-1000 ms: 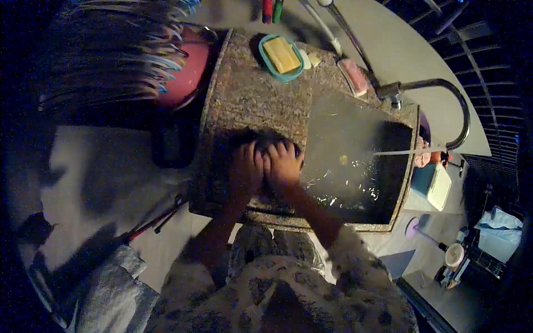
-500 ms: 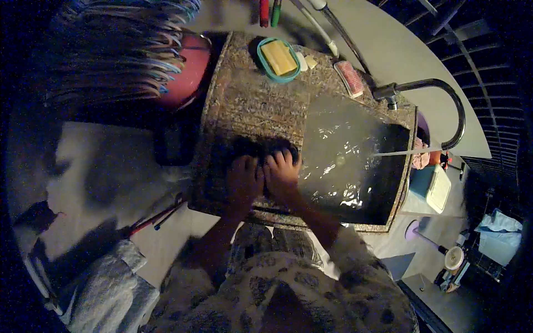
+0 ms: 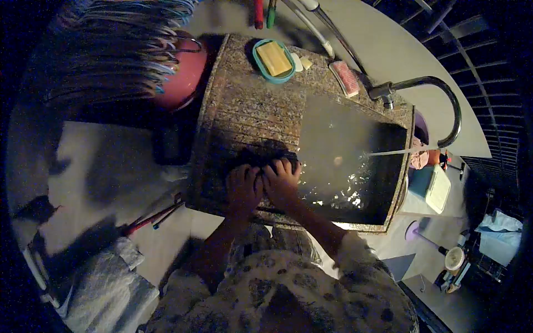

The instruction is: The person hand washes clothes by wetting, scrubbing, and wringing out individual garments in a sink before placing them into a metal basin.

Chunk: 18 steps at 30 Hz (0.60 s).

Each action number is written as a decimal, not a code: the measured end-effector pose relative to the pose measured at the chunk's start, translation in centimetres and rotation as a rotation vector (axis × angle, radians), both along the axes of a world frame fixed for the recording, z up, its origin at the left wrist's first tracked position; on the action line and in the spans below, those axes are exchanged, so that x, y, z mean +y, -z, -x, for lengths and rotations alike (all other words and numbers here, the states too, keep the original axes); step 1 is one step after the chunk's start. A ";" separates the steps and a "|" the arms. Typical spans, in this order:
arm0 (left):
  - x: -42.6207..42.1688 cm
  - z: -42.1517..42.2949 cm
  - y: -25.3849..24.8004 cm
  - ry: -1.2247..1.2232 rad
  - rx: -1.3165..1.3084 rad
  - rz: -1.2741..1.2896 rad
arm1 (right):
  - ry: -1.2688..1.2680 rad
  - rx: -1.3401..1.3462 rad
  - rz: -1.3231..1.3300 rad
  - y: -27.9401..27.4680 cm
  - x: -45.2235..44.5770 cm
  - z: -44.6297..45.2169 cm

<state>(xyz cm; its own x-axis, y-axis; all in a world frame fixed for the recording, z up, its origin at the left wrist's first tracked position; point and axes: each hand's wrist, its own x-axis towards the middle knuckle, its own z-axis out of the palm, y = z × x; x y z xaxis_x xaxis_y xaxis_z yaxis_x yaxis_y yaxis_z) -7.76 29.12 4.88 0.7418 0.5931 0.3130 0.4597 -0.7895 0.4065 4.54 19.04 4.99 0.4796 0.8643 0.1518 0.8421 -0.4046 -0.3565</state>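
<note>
Side by side, my left hand [image 3: 244,186] and my right hand [image 3: 281,177] press on a dark, bunched cloth-like thing [image 3: 266,154] on the ribbed stone washboard [image 3: 252,105]. The fingers of both hands curl over its near edge, and much of it is lost in shadow. Right of my hands is a basin of cloudy water [image 3: 333,144], with a stream running in from the curved tap [image 3: 444,83]. A yellow soap bar [image 3: 275,58] lies in a teal dish at the washboard's far edge.
A pink brush [image 3: 345,78] and small soap pieces [image 3: 300,62] lie along the far rim. Hangers [image 3: 122,50] and a red basin [image 3: 186,72] are at the upper left. A teal box with a pale lid [image 3: 438,188] stands right of the sink.
Both hands have moved slightly nearer to my body over the dark thing, with more of it showing beyond the fingers. The view has shifted a little, and ripples on the water differ.
</note>
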 end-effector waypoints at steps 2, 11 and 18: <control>1.7 -2.1 5.7 -0.135 0.066 -0.161 | 0.014 0.042 -0.024 3.7 3.3 -2.1; 8.1 -9.8 3.9 -0.170 0.083 0.225 | 0.327 0.321 0.065 0.1 7.2 -7.7; -0.9 -19.4 0.0 0.010 -0.274 0.338 | 0.784 0.541 -0.433 1.8 -7.6 -18.7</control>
<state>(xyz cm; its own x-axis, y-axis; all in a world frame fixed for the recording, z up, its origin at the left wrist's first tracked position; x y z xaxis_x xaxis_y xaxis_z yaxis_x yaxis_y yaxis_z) 11.67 28.19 4.92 0.6647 0.6892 0.2884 0.2923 -0.5952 0.7485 23.20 11.41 3.21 0.9785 0.2043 -0.0282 0.0833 -0.5166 -0.8521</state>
